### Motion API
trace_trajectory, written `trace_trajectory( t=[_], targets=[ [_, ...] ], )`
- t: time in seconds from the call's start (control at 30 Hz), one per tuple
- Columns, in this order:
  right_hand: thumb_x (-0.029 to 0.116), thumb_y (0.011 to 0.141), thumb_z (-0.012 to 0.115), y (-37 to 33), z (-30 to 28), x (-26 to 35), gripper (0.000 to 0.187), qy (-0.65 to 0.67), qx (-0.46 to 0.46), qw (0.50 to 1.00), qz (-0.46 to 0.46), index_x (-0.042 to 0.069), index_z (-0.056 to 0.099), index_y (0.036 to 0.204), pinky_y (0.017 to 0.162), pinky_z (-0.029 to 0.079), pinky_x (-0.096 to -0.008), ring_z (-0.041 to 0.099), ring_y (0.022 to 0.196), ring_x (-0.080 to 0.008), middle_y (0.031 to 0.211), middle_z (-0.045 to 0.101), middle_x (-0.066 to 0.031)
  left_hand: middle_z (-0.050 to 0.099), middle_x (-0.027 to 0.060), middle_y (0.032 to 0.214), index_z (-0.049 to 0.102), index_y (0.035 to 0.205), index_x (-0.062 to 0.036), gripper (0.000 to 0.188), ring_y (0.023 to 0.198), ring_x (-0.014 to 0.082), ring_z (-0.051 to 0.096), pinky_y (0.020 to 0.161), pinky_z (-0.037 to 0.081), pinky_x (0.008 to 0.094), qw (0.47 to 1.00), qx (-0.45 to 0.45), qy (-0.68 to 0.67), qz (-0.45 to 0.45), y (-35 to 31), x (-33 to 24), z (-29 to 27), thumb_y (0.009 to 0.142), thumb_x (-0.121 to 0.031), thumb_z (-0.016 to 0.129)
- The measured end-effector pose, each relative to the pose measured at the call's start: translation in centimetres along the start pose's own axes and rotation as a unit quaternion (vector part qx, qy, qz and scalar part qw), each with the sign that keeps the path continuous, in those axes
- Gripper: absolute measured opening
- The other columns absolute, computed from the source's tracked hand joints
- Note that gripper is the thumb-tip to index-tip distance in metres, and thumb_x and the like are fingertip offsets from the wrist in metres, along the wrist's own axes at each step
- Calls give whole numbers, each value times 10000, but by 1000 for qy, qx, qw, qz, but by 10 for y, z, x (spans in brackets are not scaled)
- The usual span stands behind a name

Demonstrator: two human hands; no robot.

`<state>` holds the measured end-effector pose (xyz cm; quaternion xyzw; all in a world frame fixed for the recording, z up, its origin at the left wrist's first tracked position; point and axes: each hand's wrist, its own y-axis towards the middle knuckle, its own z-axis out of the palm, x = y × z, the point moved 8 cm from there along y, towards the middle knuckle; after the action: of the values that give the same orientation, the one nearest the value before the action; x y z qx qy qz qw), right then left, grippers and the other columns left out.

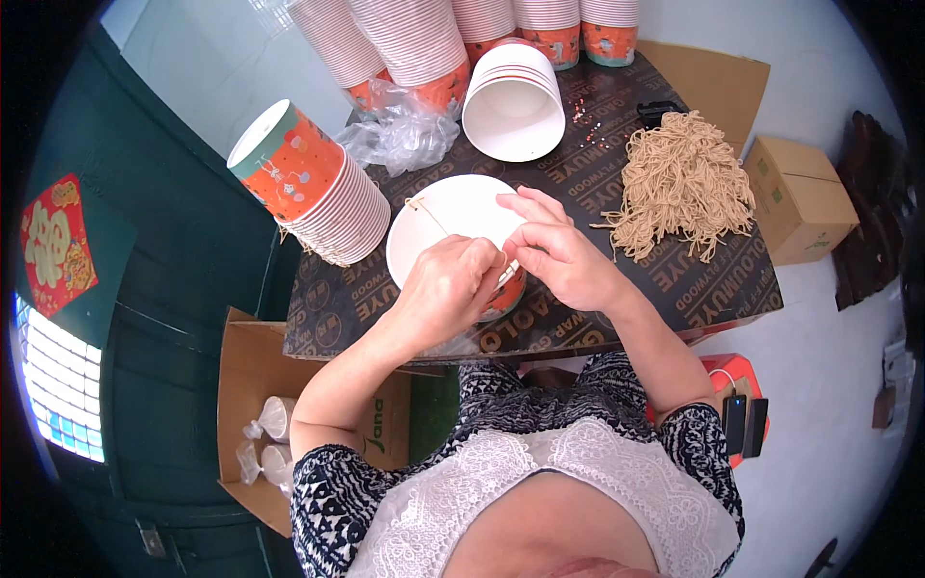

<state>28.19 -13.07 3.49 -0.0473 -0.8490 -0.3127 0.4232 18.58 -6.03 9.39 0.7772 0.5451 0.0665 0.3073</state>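
Note:
A paper bucket (405,252) with a white inside and an orange printed wall stands in front of me at the table's near edge, its mouth tilted up toward me. A thin tan cord (429,214) comes through its rim at the left and runs to my fingers. My left hand (451,286) is closed in a pinch on the cord over the near rim. Beside it, my right hand (559,255) pinches with thumb and forefinger close to the left fingertips, its other fingers loosely curled above the bucket. The cord between the fingertips is mostly hidden.
A heap of tan cords (684,188) lies at the right of the dark printed table (578,337). A stack of buckets with cords (332,197) leans at left; a nested stack (515,111) lies behind. Clear plastic (409,130), tall bucket stacks (414,43) and cartons (800,197) stand around.

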Motion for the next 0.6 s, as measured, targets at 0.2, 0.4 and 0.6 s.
trace_trajectory(
  t=[0.2, 0.4, 0.6],
  targets=[
    [169, 974, 577, 1, 1, 5, 182, -32, 11, 999, -12, 17, 675, 985, 1171, 188, -473, 215, 1459, -364, 1508, 408, -196, 579, 144, 666, 511, 830, -29, 169, 669, 346, 627, 600, 499, 432, 1000, 5, 4, -2, 0, -1, 1, 811, -7, 677],
    [165, 936, 623, 0, -1, 4, 152, -1, 7, 1000, -9, 21, 670, 951, 1164, 209, -479, 224, 1459, -365, 1501, 421, -191, 577, 143, 666, 510, 831, -33, 168, 661, 347, 624, 597, 498, 433, 1000, -2, -4, 9, 1, -2, 0, 812, -5, 675],
    [133, 891, 654, -3, -4, 8, 108, 25, -35, 999, -11, 26, 638, 893, 1153, 241, -481, 282, 1435, -369, 1475, 454, -181, 600, 137, 670, 549, 842, -25, 135, 639, 292, 636, 597, 497, 389, 992, 14, -84, -90, -5, 15, 3, 842, -34, 684]
  ],
)
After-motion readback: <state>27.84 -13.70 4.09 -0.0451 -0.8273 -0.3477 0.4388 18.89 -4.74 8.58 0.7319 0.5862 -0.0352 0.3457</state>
